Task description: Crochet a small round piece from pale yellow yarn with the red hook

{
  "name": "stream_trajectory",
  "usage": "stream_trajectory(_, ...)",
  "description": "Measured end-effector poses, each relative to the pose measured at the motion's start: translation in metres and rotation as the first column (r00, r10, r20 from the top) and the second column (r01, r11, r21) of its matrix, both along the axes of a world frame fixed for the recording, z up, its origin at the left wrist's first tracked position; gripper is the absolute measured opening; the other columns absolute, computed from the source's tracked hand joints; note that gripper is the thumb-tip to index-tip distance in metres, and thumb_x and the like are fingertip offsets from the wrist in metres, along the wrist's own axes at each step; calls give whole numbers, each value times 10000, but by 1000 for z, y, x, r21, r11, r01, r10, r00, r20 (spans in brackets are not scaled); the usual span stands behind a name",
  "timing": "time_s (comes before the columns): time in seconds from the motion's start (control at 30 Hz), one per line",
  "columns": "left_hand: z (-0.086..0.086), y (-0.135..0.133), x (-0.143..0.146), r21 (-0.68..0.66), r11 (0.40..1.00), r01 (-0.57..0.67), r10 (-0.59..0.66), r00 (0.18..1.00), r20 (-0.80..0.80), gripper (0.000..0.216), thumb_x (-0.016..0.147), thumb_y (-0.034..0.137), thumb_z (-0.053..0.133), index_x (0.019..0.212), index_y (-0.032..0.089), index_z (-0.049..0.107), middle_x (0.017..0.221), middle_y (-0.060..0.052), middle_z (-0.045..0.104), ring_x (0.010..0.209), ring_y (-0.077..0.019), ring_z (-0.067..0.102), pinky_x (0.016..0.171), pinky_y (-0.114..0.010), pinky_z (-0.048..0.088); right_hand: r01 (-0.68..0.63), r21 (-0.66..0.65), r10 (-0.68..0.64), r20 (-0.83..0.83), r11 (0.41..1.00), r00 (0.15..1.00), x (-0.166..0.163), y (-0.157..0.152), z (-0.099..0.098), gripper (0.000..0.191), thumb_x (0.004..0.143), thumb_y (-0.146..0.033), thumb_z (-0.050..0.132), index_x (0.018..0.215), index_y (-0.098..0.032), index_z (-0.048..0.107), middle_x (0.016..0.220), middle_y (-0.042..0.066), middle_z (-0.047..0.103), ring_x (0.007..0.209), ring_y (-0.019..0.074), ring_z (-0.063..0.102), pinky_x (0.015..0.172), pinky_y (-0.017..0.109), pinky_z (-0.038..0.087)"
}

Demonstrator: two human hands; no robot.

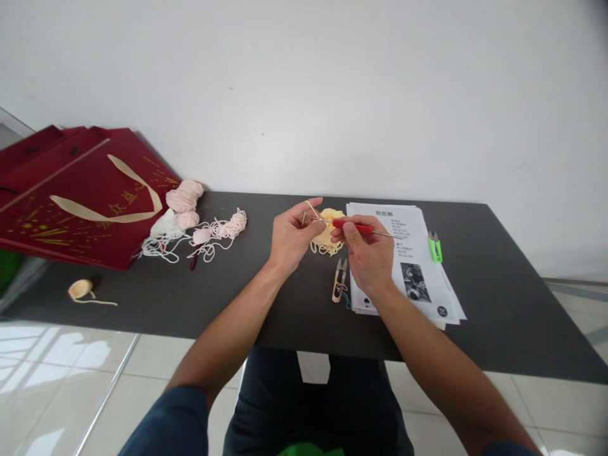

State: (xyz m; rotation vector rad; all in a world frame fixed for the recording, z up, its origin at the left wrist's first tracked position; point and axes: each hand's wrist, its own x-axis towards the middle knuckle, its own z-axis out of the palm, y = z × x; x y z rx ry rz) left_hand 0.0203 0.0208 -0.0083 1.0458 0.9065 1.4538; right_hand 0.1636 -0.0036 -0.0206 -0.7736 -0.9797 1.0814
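My right hand (368, 250) is closed round the red handle of a crochet hook (354, 227), whose metal tip points left toward my other hand. With thumb and fingers pinched, my left hand (293, 234) grips pale yarn (311, 206); one strand loops over its raised index finger. The hook's tip meets the yarn at the left fingertips, but the stitch there is too small to make out. Behind and below the hands lies a loose heap of yellow yarn (327, 244) on the dark table.
Thread snips (339, 282) lie beside a stack of printed sheets (422, 253), with green-handled snips (434, 247) on its right edge. To the left are pink yarn (232, 225), white yarn (164, 228), a small cream crocheted piece (80, 289) and dark red paper bags (90, 190). A wall stands behind the table.
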Motion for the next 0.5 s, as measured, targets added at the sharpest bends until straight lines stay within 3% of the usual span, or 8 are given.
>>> stream_trajectory(0.2, -3, 1, -2, 17, 999, 45, -45, 999, 9, 620, 698, 197, 873, 1299, 210, 720, 821, 10, 754, 660, -82, 610, 662, -231, 477, 23, -2, -23, -3, 1000, 1000, 1, 1, 3, 117, 899, -319, 769, 951, -230, 713, 899, 11, 814, 687, 124, 733, 648, 277, 632)
stream_trajectory(0.3, -3, 0, 0, 7, 999, 46, -47, 998, 42, 597, 708, 206, 878, 1286, 212, 728, 807, 10, 760, 685, -93, 635, 700, -246, 493, 118, 62, -123, 88, 991, 988, -1, -4, 3, 79, 913, -303, 750, 965, -244, 743, 893, 11, 816, 655, 128, 726, 631, 291, 631)
stream_trajectory(0.4, -1, -3, 3, -41, 999, 18, -12, 989, 144, 520, 699, 240, 894, 1202, 213, 762, 800, 7, 765, 698, -107, 660, 726, -264, 506, 238, 231, -300, 290, 943, 909, -4, -12, -2, 146, 932, -244, 719, 1056, -283, 786, 981, 27, 831, 746, 158, 764, 726, 345, 664)
stream_trajectory(0.5, 3, -5, 6, -120, 992, 29, 6, 961, 276, 486, 679, 239, 911, 1144, 204, 774, 814, -8, 778, 696, -110, 670, 740, -267, 512, 166, 479, -377, 388, 862, 841, -6, -17, -8, 274, 904, -158, 729, 1110, -323, 799, 1161, 38, 822, 1005, 230, 788, 904, 450, 666)
